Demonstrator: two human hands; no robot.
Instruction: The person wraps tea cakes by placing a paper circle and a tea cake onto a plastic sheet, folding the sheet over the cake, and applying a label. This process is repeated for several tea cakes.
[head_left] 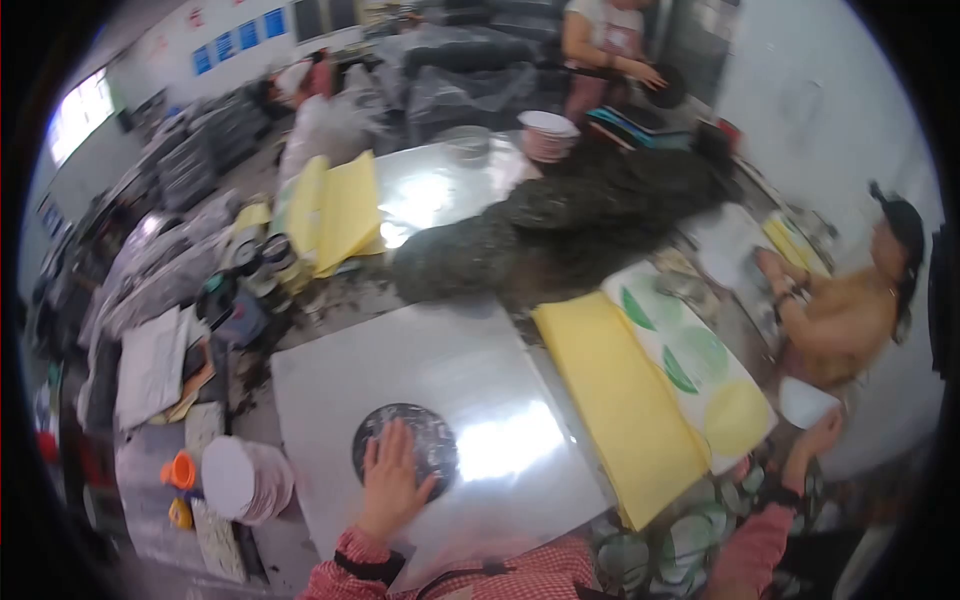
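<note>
Cluttered workshop around you: your left hand (388,485) lies flat, fingers spread, on the dark disc (432,432) at lower centre, atop a shiny metal sheet (480,370). Your right hand (815,445), lower right: grip unclear. Uneven pressure could skid the disc on that slick sheet.

One dark disc (405,450), two metal sheets (500,390) (440,185).

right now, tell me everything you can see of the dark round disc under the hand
The dark disc is round, flat and thin, blackish grey with paler mottling. It lies flat on the shiny metal sheet, toward its near edge. The left hand rests palm down on its lower left part, fingers spread. Nothing else touches it.
</note>
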